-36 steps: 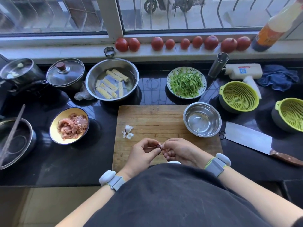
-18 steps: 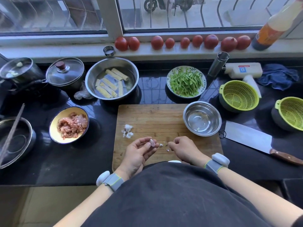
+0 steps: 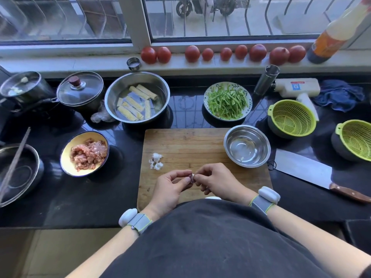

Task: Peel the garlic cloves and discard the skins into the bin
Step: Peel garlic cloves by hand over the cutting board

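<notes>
A small garlic clove (image 3: 191, 177) with purplish skin is held over the near part of the wooden cutting board (image 3: 190, 145). My left hand (image 3: 170, 187) pinches it between thumb and fingers. My right hand (image 3: 215, 179) meets it from the right, its fingertips pinching the clove's white end. A little heap of white garlic pieces and skins (image 3: 156, 161) lies on the board's left side. A steel bowl (image 3: 247, 146) on the board's right corner holds a peeled clove (image 3: 242, 158). No bin is in view.
A cleaver (image 3: 313, 173) lies right of the board. Two green colanders (image 3: 292, 118) (image 3: 356, 138), a plate of green strips (image 3: 227, 101), a bowl of minced meat (image 3: 85, 153), a large steel basin (image 3: 137, 97) and lidded pots (image 3: 80, 93) surround the board on the black counter.
Half a second ago my hands were apart, the left holding the clove and the right touching the board. Now the right hand has come back to the clove and pinches it.
</notes>
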Tool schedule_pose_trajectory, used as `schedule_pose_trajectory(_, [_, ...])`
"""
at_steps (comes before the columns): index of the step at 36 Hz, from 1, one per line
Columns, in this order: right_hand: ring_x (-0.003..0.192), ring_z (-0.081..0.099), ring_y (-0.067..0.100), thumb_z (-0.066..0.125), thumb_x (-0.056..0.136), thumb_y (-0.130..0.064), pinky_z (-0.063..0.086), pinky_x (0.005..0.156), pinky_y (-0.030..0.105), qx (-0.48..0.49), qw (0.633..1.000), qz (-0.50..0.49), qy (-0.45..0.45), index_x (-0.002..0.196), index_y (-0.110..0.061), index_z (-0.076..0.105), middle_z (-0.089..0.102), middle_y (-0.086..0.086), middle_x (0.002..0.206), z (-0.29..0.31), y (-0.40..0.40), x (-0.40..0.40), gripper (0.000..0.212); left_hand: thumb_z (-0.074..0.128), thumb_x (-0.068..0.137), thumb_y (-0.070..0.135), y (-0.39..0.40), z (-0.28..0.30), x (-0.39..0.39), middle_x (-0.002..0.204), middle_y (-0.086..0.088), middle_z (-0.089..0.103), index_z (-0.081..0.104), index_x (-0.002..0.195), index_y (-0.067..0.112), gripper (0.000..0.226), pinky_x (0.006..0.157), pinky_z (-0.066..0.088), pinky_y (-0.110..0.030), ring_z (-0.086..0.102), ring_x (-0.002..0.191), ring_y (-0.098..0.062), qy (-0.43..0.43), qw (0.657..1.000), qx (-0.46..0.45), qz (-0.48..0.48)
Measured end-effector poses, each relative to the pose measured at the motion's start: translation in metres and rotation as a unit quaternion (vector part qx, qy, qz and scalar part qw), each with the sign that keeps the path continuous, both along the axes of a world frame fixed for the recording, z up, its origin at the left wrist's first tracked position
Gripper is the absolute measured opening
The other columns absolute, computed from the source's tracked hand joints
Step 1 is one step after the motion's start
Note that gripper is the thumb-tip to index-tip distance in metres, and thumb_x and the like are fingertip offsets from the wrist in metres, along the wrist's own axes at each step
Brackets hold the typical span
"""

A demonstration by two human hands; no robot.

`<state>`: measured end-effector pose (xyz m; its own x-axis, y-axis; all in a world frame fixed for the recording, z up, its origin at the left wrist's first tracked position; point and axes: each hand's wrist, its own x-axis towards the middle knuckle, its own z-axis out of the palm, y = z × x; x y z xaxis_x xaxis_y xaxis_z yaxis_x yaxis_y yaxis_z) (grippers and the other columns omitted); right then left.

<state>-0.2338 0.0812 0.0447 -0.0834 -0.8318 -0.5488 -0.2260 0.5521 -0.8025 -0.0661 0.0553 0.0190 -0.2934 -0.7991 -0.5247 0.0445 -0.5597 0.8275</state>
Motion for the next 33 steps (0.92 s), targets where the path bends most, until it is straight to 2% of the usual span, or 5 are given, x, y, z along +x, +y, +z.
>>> schedule_pose_trajectory(4, [0.057, 0.060, 0.014, 0.067, 0.091, -0.011, 0.053, 0.054, 0.027, 0.003, 1.000, -0.003, -0.002, 0.082, -0.009, 0.073, 0.069, 0.004, 0.069, -0.0006, 0.0009, -0.0009, 0.011, 0.070, 0.089, -0.003, -0.0001, 0.0001, 0.0005, 0.090, -0.007, 0.079, 0.075, 0.097, 0.014, 0.019, 0.089, 0.058, -0.031, 0.075, 0.088, -0.019, -0.056, 0.996, -0.050, -0.043])
schedule_pose_trajectory(13, [0.057, 0.061, 0.014, 0.065, 0.091, -0.008, 0.058, 0.055, 0.031, -0.009, 1.000, 0.013, 0.024, 0.078, -0.010, 0.071, 0.068, 0.005, 0.068, 0.0010, 0.0009, -0.0028, 0.014, 0.073, 0.086, -0.005, -0.0007, 0.0016, -0.0002, 0.102, -0.007, 0.073, 0.076, 0.090, 0.019, 0.025, 0.084, 0.058, -0.025, 0.075, 0.089, -0.018, -0.107, 0.978, -0.163, -0.077])
schedule_pose_trajectory(20, [0.053, 0.057, 0.012, 0.063, 0.087, -0.010, 0.057, 0.052, 0.030, -0.015, 0.998, 0.022, 0.056, 0.078, -0.010, 0.070, 0.066, 0.002, 0.065, 0.0014, 0.0000, -0.0044, 0.012, 0.074, 0.083, -0.008, 0.0002, 0.0013, -0.0016, 0.100, -0.009, 0.071, 0.077, 0.091, 0.011, 0.021, 0.086, 0.059, -0.027, 0.075, 0.091, -0.019, -0.107, 0.975, -0.170, -0.090])
schedule_pose_trajectory(25, [0.053, 0.056, 0.011, 0.066, 0.085, -0.014, 0.053, 0.051, 0.026, -0.025, 0.997, 0.023, 0.071, 0.075, -0.013, 0.069, 0.064, -0.001, 0.065, 0.0033, -0.0018, -0.0041, 0.011, 0.069, 0.089, -0.004, 0.0009, 0.0041, -0.0028, 0.090, -0.008, 0.078, 0.074, 0.099, 0.008, 0.017, 0.079, 0.057, -0.022, 0.075, 0.086, -0.016, -0.071, 0.991, -0.090, -0.067])
schedule_pose_trajectory(33, [0.056, 0.051, 0.014, 0.064, 0.085, -0.008, 0.049, 0.053, 0.029, 0.018, 0.999, -0.020, -0.017, 0.077, -0.008, 0.068, 0.062, 0.006, 0.068, 0.0027, 0.0004, -0.0047, 0.009, 0.052, 0.094, -0.014, 0.0000, 0.0052, -0.0064, 0.084, -0.014, 0.071, 0.067, 0.097, -0.003, 0.019, 0.075, 0.062, -0.027, 0.074, 0.080, -0.021, 0.072, 0.994, 0.072, 0.036])
